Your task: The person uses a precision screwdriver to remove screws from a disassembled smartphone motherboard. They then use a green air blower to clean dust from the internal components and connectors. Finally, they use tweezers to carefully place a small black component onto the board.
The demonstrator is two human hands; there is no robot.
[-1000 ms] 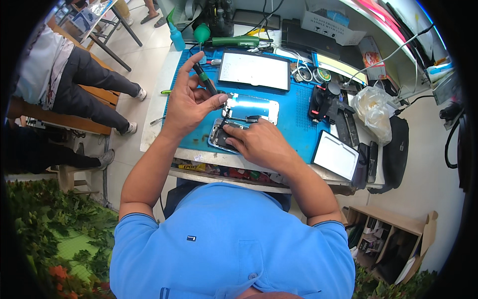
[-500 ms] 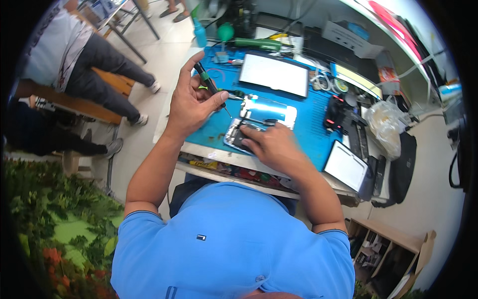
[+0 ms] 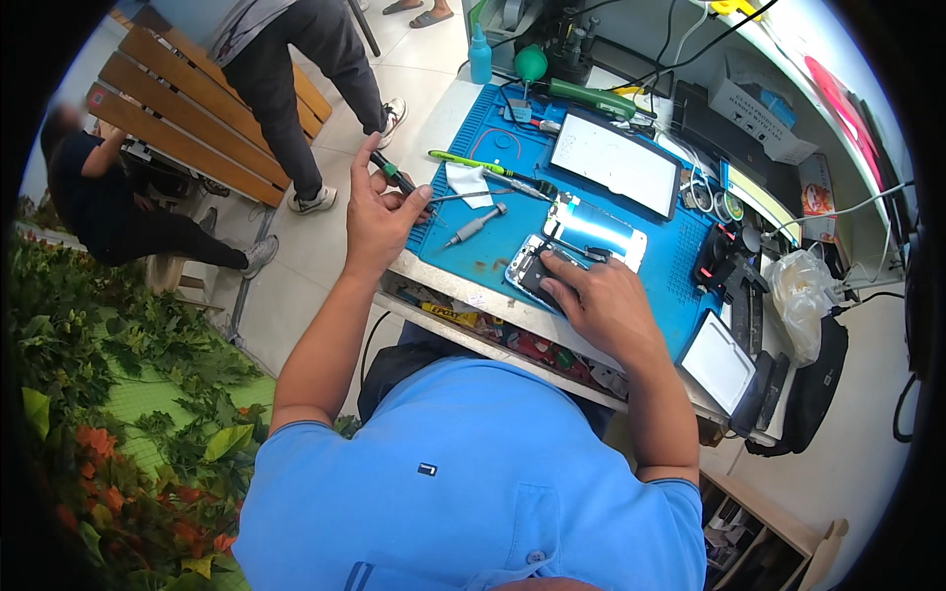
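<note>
My left hand is raised at the left edge of the bench, its fingers closed round a black and green screwdriver. Under the fingers of my right hand lies an opened phone body, its inner parts showing; index finger and thumb hold it against the blue mat. Just beyond it rests a silvery-backed phone screen. A dark slim tool, perhaps tweezers, shows by my right knuckles, partly hidden. Between my hands lie a grey screwdriver and a white scrap.
On the blue mat are a lime-green pen-like tool and a white tray. A second white tray sits at the right edge near a plastic bag. Another person stands beyond a wooden bench; one sits at left.
The view has swung, so the bench sits further right. My left hand has drawn the screwdriver away from the phone, uncovering the tools on the mat. My right hand stays on the phone body.
</note>
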